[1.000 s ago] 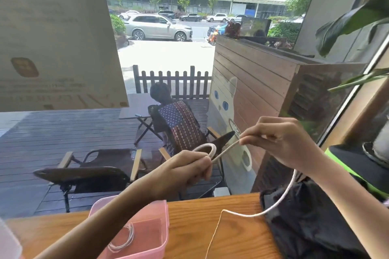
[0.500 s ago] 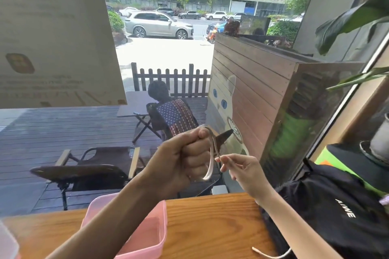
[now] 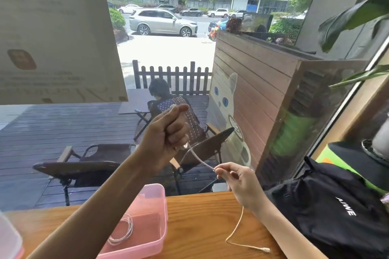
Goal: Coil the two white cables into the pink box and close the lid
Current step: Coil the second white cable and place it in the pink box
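My left hand [image 3: 166, 132] is raised above the table, fingers curled round a small coil of the white cable [image 3: 199, 159]. The cable runs down and right from that fist to my right hand [image 3: 233, 176], which pinches it between thumb and fingers. Below my right hand the cable's free tail [image 3: 237, 229] hangs to the wooden table [image 3: 202, 223] and ends in a plug near the front edge. The open pink box [image 3: 151, 235] sits on the table under my left forearm. A coiled thin white cable [image 3: 123, 230] lies inside it.
A black bag [image 3: 328, 212] with white lettering lies on the table's right side. A translucent lid edge [image 3: 8, 239] shows at the far left. A window stands just behind the table, with terrace chairs and a seated person outside.
My left hand has risen and turned with the coil. My right hand dropped lower and right, sliding along the cable. The tail and its plug have been pulled up onto the table.
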